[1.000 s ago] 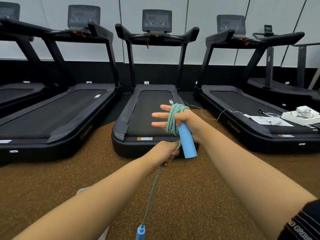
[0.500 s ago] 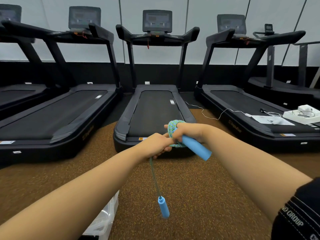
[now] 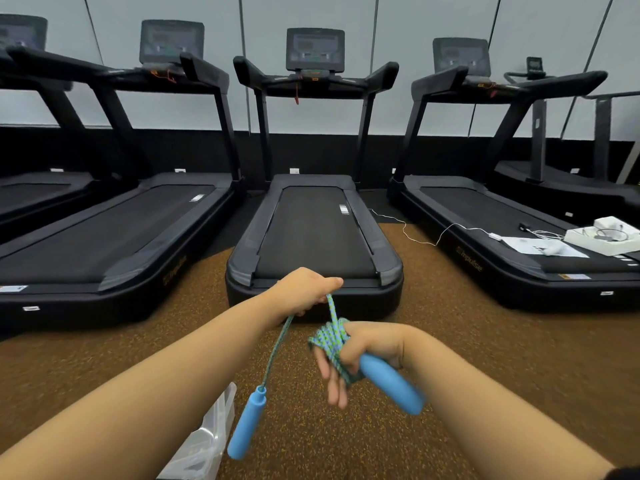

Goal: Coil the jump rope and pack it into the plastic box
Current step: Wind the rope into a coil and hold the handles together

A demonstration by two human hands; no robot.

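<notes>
The jump rope [image 3: 329,341] is a blue-green braided cord with two light blue foam handles. Several turns of it are wound round the fingers of my right hand [image 3: 367,351], whose thumb pins one handle [image 3: 389,382] against the palm. My left hand [image 3: 306,289] is higher and further forward, pinching the free length of cord. From there the cord drops to the second handle [image 3: 247,422], which dangles in the air. The clear plastic box [image 3: 204,441] lies on the floor at the bottom, partly hidden by my left forearm.
Brown speckled rubber floor [image 3: 485,358] lies below my arms. A row of black treadmills stands ahead, the middle treadmill [image 3: 313,230] directly beyond my hands. The right treadmill carries a white box [image 3: 604,237], papers and a white cable.
My right hand has dropped and turned, fingers now pointing down with the coil on them. My left hand has risen, lifting the free cord, and the dangling handle has swung up nearer.
</notes>
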